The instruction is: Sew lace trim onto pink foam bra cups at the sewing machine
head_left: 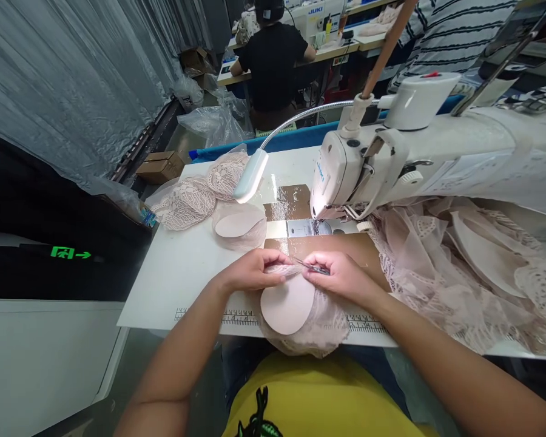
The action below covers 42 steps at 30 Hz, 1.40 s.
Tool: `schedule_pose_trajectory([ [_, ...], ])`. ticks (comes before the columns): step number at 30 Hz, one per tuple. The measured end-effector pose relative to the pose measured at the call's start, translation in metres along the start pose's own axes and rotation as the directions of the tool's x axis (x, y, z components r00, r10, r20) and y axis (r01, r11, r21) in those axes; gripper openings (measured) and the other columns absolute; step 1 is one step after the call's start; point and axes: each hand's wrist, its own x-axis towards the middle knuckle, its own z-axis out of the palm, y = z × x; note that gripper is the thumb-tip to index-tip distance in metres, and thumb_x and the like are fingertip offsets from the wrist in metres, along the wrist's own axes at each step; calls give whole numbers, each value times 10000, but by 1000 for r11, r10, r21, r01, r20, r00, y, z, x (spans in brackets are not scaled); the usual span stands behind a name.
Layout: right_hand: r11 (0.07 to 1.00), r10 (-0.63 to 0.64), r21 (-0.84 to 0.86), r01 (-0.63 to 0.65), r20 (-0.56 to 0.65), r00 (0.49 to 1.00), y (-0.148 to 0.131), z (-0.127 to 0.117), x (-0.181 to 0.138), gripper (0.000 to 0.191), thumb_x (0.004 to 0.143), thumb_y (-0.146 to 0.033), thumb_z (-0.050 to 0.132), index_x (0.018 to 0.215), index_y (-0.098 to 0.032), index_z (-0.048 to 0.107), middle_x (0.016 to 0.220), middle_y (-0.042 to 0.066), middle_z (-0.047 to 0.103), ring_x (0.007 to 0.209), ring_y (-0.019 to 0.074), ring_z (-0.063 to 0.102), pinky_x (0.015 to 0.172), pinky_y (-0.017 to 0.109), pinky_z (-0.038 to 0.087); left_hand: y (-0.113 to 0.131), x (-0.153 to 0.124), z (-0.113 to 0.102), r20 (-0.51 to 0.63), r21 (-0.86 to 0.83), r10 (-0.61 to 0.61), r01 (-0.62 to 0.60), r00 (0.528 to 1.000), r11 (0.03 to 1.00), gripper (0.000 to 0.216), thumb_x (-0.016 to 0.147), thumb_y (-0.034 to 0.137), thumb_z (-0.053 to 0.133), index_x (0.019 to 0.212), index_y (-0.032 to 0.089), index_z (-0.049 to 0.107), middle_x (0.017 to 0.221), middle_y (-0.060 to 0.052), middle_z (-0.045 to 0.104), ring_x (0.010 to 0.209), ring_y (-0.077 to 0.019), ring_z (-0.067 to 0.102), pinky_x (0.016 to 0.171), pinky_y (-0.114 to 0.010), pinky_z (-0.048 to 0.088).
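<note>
Mesh piece [330,320] with a pale round pad [287,306] lies at the front of the white table [188,273], between the two hands, its lower part overhanging the table's edge. Left hand [262,271]: thumb and fingers closed on the gathered upper edge of the piece. Right hand [339,276]: fingers gripping a small metal tool [317,269], its tip directed left at that same edge; whether the tool's blades are parted cannot be told. Recommended practice: the left hand should hold the edge taut and flat, and the right should work with the tip alone, clear of the left fingertips and of the sheer mesh, which would probably snag easily.

Surroundings, left to right: cardboard box [160,167] beyond the table; lace pieces [184,203] at the table's far left corner; a second padded mesh piece [237,226] near the left hand; lamp [251,176] overhanging that side; seated co-worker in black [273,60] farther back; sewing machine [341,164], its needle area just beyond the hands; fabric heap [437,261] under the machine's arm. Obstructions noted: the machine limits room ahead, the heap crowds the right side, and loose mesh there could be dragged along by the right arm
</note>
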Motion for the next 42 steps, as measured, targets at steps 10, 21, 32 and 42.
schedule_pose_trajectory([
  [10, 988, 70, -136, -75, -40, 997, 7, -16, -10, 190, 813, -368, 529, 789, -192, 597, 742, 1, 585, 701, 174, 524, 643, 288, 390, 3, -37, -10, -362, 280, 61, 46, 930, 959, 231, 828, 207, 540, 1031, 151, 635, 821, -21, 590, 810, -143, 558, 835, -276, 451],
  [21, 990, -8, -144, 1, -47, 999, 3, -19, -20, 205, 840, -381, 503, 799, -194, 576, 719, 3, 568, 667, 163, 500, 613, 281, 383, 4, -38, -12, -180, 96, -171, 190, 969, 977, 375, 780, 493, 630, 890, 138, 681, 686, -4, 579, 599, -109, 510, 561, -214, 391],
  [32, 994, -39, -95, 47, 86, 996, 0, -12, -38, 301, 868, -487, 497, 959, -211, 578, 859, 32, 618, 759, 189, 559, 667, 288, 430, -10, -9, 23, -224, -340, -68, -13, 972, 940, 298, 751, 406, 711, 802, 113, 698, 697, -8, 571, 647, -94, 500, 616, -211, 394],
  [42, 997, -58, -47, 59, 21, 998, -10, -8, -18, 335, 871, -461, 500, 1018, -190, 629, 837, 38, 656, 696, 167, 572, 629, 269, 437, -9, -5, 33, -250, -178, 13, -59, 968, 982, 326, 766, 421, 688, 892, 121, 713, 798, -46, 634, 749, -150, 563, 680, -241, 427],
])
